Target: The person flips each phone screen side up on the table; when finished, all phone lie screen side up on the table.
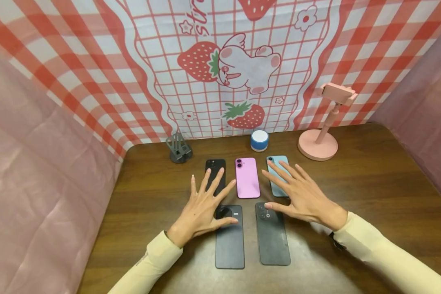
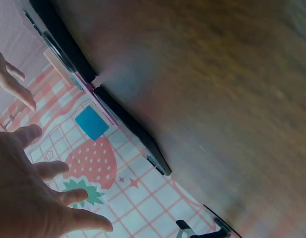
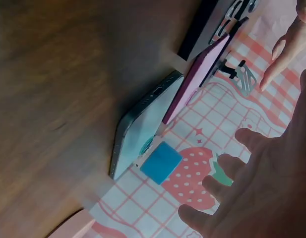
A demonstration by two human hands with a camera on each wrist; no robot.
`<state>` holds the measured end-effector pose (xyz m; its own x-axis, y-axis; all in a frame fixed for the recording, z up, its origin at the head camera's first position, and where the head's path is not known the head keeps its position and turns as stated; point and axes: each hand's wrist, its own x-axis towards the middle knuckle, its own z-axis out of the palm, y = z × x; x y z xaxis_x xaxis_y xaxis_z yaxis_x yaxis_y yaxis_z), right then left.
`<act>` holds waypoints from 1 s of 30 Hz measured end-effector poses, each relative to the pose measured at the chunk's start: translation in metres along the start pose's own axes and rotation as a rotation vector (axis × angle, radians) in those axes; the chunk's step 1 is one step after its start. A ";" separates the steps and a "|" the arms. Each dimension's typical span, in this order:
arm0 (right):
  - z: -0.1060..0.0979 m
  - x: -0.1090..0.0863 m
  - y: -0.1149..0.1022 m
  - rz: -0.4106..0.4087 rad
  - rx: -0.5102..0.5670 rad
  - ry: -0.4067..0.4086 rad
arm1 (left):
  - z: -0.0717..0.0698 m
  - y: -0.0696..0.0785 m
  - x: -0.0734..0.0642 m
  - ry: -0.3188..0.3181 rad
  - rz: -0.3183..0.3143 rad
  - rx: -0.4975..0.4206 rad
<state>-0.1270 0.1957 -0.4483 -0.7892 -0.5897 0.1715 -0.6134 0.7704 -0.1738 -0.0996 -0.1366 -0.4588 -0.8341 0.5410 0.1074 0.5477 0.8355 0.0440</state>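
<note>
Several smartphones lie back-up on the wooden table in two rows. The far row has a black phone (image 1: pixel 220 188), a pink phone (image 1: pixel 248 179) and a light blue phone (image 1: pixel 279 188). Nearer are a dark grey phone (image 1: pixel 229 249) with a round camera and another dark phone (image 1: pixel 273 245). My left hand (image 1: pixel 200 210), fingers spread, hovers over the black and dark grey phones. My right hand (image 1: pixel 305 198) spreads above the light blue phone, its thumb over the other dark phone's camera. Both wrist views show gaps between the hands and the phones; neither hand holds anything.
Behind the phones stand a grey folding stand (image 1: pixel 180 151), a blue and white round container (image 1: pixel 259 141) and a pink phone stand (image 1: pixel 321 141). A strawberry-print cloth (image 1: pixel 206 104) hangs along the table's back edge, with pink fabric at both sides.
</note>
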 end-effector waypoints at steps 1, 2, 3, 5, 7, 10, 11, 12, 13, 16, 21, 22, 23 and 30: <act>0.000 0.002 0.000 -0.002 0.006 -0.001 | 0.000 0.000 0.000 0.001 -0.004 -0.003; 0.000 0.005 -0.001 -0.003 0.012 -0.004 | -0.001 0.000 0.000 0.001 -0.007 -0.004; 0.000 0.007 -0.001 -0.006 0.019 -0.008 | -0.001 -0.001 0.000 0.002 -0.013 -0.011; 0.001 0.013 -0.001 -0.010 0.047 -0.013 | -0.002 -0.001 0.000 0.003 -0.027 -0.037; 0.001 0.018 -0.002 -0.015 0.082 -0.008 | -0.002 -0.001 0.000 0.002 -0.043 -0.063; 0.001 0.028 -0.003 -0.015 0.155 0.003 | -0.002 -0.001 0.001 0.024 -0.080 -0.119; 0.000 0.032 -0.004 -0.009 0.185 0.007 | -0.002 -0.001 0.001 0.037 -0.098 -0.135; 0.000 0.036 -0.005 -0.001 0.218 0.011 | -0.002 -0.001 0.001 0.055 -0.116 -0.145; -0.001 0.040 -0.006 0.010 0.251 0.010 | -0.002 -0.001 0.002 0.078 -0.135 -0.152; -0.001 0.054 -0.009 0.042 0.338 0.009 | -0.001 -0.001 0.004 0.145 -0.202 -0.166; 0.003 0.082 -0.013 0.005 0.422 0.026 | 0.000 -0.002 0.009 0.184 -0.316 -0.188; 0.004 0.087 -0.014 -0.003 0.441 0.026 | 0.000 -0.002 0.010 0.181 -0.340 -0.196; 0.006 0.092 -0.014 -0.007 0.466 0.024 | 0.000 -0.002 0.011 0.174 -0.362 -0.204; 0.022 0.125 -0.015 0.013 0.602 0.027 | 0.002 0.001 0.017 0.084 -0.470 -0.243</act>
<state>-0.2172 0.1049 -0.4451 -0.8006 -0.5686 0.1890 -0.5188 0.5001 -0.6934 -0.1132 -0.1268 -0.4585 -0.9904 0.0959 0.0993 0.1240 0.9342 0.3346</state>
